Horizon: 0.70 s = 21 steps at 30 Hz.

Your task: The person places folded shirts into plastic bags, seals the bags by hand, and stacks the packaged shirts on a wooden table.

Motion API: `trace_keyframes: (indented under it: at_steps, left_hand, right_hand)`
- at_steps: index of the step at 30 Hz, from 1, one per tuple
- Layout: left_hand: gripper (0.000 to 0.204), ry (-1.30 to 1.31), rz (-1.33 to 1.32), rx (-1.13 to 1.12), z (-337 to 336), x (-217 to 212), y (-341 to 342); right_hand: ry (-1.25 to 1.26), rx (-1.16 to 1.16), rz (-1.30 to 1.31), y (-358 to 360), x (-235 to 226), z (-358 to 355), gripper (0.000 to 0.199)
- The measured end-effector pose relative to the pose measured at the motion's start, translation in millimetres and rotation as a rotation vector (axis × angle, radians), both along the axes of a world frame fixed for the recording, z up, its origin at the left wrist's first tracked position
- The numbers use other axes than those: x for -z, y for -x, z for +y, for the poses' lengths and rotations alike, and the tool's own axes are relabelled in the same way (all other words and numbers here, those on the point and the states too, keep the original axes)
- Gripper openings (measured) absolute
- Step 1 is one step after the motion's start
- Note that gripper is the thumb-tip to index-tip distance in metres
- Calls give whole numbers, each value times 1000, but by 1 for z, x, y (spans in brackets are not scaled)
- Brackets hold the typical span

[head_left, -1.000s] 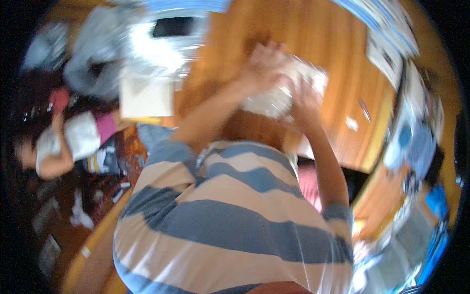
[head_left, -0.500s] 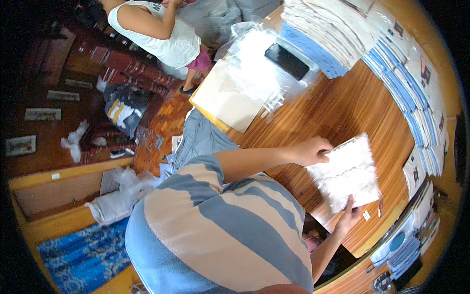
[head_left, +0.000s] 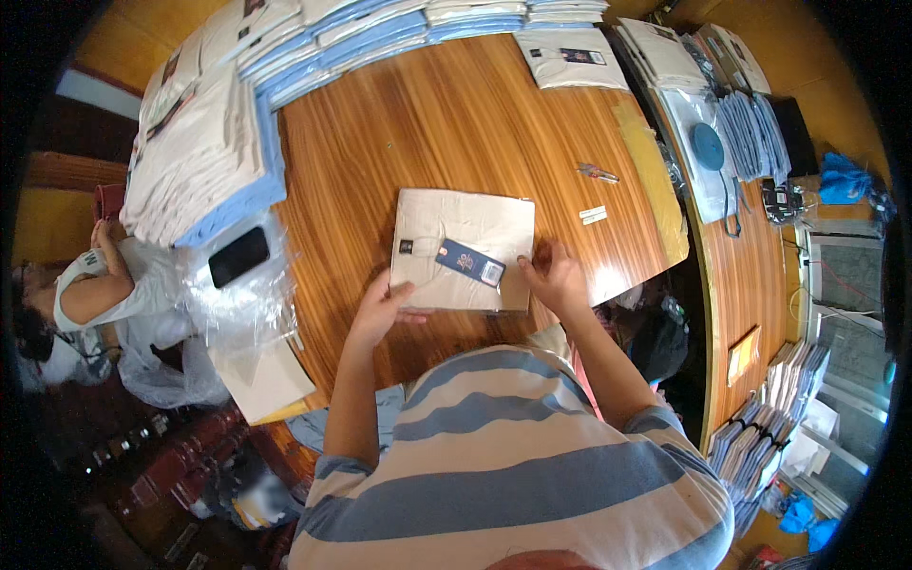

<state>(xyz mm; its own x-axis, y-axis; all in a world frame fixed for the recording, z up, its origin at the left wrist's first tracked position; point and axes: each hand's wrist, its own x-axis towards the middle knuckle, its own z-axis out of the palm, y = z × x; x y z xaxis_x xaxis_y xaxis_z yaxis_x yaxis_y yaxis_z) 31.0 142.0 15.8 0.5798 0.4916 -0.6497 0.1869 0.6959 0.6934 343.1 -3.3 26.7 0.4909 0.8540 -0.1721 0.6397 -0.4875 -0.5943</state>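
Our left hand (head_left: 380, 306) is half open, thumb and fingers spread at the near left corner of a folded beige garment (head_left: 475, 211) in clear plastic. Our right hand (head_left: 559, 280) has its thumb against the packet's right edge, fingers curled; we cannot tell whether they pinch it. The packet lies flat before us on the wooden table (head_left: 380, 133), a dark blue hang tag (head_left: 470, 262) on top. To our right lie small snips (head_left: 598, 173) and a white slip (head_left: 593, 216); folded garments (head_left: 195, 157) and a black phone (head_left: 239, 256) crowd our left.

the garment (head_left: 465, 220) is beige; its tag (head_left: 471, 263) navy; the table (head_left: 446, 123) streaky brown.
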Motion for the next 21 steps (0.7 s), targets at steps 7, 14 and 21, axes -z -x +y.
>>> trace_keyframes:
  at_steps: [7,14,21]
  left_hand:
    - [32,-427,151,225,23,-11,-89]
    - [36,-420,-99,2,118,-31,-307]
    - [56,-1146,301,-51,208,52,-452]
  right_hand:
    - [-176,121,698,-94,33,15,49]
    - [-385,96,26,-310,-10,169,52]
    - [-269,131,-146,-462,64,279,56]
